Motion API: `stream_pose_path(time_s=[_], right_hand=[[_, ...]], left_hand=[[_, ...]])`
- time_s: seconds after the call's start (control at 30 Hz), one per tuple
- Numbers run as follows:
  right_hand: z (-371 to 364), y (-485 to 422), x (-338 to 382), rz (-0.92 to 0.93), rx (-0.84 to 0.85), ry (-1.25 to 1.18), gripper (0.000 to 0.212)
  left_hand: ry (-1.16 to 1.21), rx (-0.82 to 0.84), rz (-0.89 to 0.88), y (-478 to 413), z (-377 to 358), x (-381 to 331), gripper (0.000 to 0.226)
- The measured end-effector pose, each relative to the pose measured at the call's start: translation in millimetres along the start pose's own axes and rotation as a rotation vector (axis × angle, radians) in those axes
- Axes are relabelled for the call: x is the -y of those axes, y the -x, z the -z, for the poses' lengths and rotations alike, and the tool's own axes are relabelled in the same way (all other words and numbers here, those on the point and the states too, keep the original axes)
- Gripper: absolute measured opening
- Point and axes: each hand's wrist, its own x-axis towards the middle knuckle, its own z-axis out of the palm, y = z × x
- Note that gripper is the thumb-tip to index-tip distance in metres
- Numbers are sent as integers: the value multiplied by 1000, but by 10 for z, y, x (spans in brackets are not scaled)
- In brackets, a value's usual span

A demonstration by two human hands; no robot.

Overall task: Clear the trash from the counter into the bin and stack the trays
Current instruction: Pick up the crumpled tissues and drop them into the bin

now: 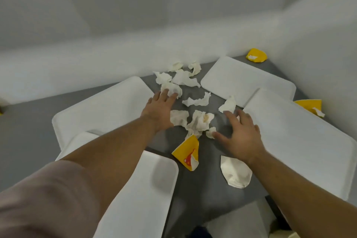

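Left hand (pixel 160 110), reaching from lower left, lays a spread grip on a napkin (pixel 172 90), while right hand (pixel 241 133), grip spread and holding nothing, sits beside scraps (pixel 199 121) between trays (pixel 301 141) on the counter (pixel 208 179).

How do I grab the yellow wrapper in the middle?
Pinch the wrapper at its curled-up near corner, coming from above on the near side. It lies flat on the counter, so that lifted corner is probably the easiest edge to get under.
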Motion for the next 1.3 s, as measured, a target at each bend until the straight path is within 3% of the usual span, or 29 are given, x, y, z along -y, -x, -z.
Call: stream_pose_path(time_s=[0.13, 0.27, 0.33, 0.43, 0.53, 0.67, 0.73, 0.8, 0.93, 1.03, 1.1, 1.2, 1.3], right_hand=[[-263, -496, 42, 88, 21, 136, 103], [-547, -927, 76, 120, 46, 203, 120], [-672, -1097, 86, 92, 81, 175, 124], [-827, -1217, 72, 120, 148, 148, 123], [-915, -1186, 39, 195, 130, 140, 101], [-962, -1133, 17, 319, -106, 31, 46], [-984, -1122, 19, 379, -160, -62, 29], [-1011, -1106, 31, 431, -174, -94, 27], [-989, -1130, 45, 503, -169, -10, 66], [-875, -1283, 52, 403, -38, 9, 78], [-819, -1378, 53, 302, 10, -24, 62], [-678, -1469, 96, 214, -101, -104, 29], [-518, -1487, 107, 143, -210, -217, 26]], left_hand=[[-97, 57, 32, -470, -42, 16, 141], [-102, 102, 4, -705, -167, 13, 139], [-91, 75, -41, -753, -212, 14, 125], [-131, 23, -115, -770, -228, 13, 79], [-97, -21, -162, -711, -243, 14, 43], [107, -121, -141, -617, -223, 3, 32], [205, -220, -127, -571, -202, 4, 28], [308, -300, -116, -504, -167, 6, 22], [435, -321, -52, -281, -83, 6, 19], [444, -266, -4, -89, -65, -1, 23], [481, -181, 39, -2, -70, -2, 20], [511, -114, 110, 82, -89, -10, 21], [505, -131, 144, 170, -119, 0, 25]])
